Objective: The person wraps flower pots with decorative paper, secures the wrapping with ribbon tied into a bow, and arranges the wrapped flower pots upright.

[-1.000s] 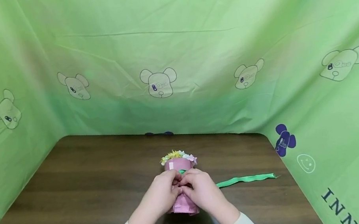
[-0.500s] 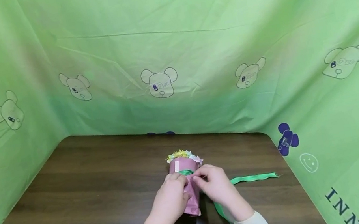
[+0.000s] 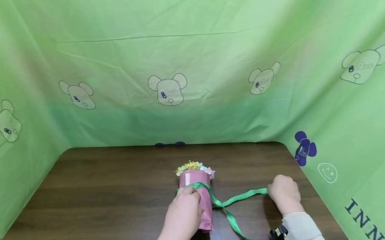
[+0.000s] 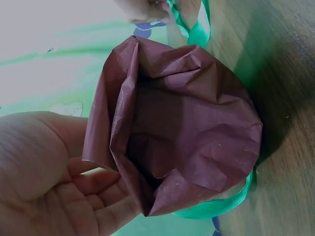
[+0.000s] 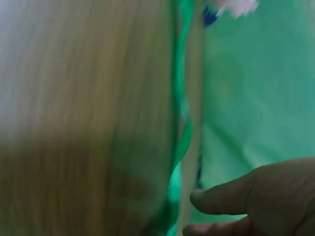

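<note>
A pink-wrapped flower bouquet [image 3: 205, 212] lies on the table, its yellow, white and pale pink blooms [image 3: 192, 166] pointing away from me. Around its middle passes a green ribbon [image 3: 241, 197], whose two tails cross at the right. My left hand [image 3: 181, 214] holds the wrap at its left side, beside the ribbon band. The left wrist view looks into the hollow, folded end of the wrapping paper [image 4: 182, 132], thumb and fingers at its edge. My right hand [image 3: 284, 194] is at the far end of one tail. In the right wrist view, thumb [image 5: 221, 198] and finger stand slightly apart beside the ribbon.
Under everything is a dark wooden table [image 3: 107, 203]. Green cloth [image 3: 202, 41] printed with bear heads hangs around its back and both sides. The second ribbon tail [image 3: 233, 222] trails toward the front of the table.
My right hand has left the bouquet and moved right, to the ribbon's far end. My left hand stays at the wrap. Both ribbon tails are now uncovered.
</note>
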Demonstrator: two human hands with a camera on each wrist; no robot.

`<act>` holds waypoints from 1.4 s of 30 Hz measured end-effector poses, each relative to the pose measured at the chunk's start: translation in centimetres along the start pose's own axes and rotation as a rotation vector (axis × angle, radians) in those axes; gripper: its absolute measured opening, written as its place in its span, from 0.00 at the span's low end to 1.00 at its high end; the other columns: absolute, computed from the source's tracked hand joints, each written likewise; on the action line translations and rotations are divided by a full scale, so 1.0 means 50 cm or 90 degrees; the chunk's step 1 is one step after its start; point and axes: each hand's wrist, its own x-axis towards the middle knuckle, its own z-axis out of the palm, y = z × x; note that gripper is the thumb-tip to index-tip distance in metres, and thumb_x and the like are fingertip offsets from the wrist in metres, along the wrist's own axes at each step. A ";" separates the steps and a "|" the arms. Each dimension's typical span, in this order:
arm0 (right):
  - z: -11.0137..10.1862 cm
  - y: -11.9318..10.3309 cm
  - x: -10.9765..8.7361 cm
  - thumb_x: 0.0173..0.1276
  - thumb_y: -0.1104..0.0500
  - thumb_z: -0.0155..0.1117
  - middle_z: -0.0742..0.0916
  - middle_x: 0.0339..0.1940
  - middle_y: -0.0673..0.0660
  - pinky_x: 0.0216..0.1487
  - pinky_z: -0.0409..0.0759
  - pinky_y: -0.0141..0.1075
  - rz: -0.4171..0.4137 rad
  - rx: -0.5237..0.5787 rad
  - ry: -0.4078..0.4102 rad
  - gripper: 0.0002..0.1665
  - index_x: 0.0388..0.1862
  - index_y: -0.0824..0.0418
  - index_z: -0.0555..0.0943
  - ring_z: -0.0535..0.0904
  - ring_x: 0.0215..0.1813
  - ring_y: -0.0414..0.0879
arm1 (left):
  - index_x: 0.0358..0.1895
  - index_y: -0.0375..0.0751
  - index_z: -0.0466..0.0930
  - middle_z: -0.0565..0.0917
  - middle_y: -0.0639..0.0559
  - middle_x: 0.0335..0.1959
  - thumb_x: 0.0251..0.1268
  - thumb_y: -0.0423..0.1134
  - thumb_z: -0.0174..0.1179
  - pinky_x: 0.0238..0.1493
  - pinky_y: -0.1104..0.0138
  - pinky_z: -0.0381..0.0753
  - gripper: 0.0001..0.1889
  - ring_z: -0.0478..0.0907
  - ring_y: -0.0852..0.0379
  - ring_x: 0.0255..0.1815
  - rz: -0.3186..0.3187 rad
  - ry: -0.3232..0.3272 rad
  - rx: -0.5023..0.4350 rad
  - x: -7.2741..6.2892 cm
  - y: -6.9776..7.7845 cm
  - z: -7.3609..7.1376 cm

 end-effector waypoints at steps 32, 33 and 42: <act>-0.236 -0.246 0.013 0.73 0.63 0.66 0.88 0.38 0.63 0.44 0.88 0.43 -0.304 0.428 -0.220 0.17 0.54 0.75 0.80 0.88 0.36 0.49 | 0.31 0.41 0.86 0.80 0.53 0.35 0.52 0.39 0.77 0.31 0.61 0.85 0.09 0.76 0.54 0.38 0.034 0.065 0.080 -0.006 0.004 0.003; -0.241 -0.269 0.009 0.73 0.63 0.66 0.88 0.39 0.64 0.44 0.88 0.44 -0.320 0.428 -0.236 0.17 0.53 0.74 0.80 0.89 0.37 0.51 | 0.31 0.42 0.86 0.81 0.54 0.36 0.52 0.39 0.77 0.31 0.61 0.86 0.09 0.77 0.54 0.38 0.032 0.063 0.078 -0.007 0.004 0.003; -0.220 -0.461 -0.021 0.72 0.64 0.67 0.88 0.41 0.65 0.47 0.88 0.49 -0.417 0.386 -0.320 0.09 0.47 0.68 0.84 0.89 0.40 0.53 | 0.36 0.41 0.88 0.83 0.53 0.41 0.51 0.41 0.79 0.32 0.64 0.86 0.12 0.77 0.54 0.42 0.032 0.052 0.081 -0.009 0.007 0.008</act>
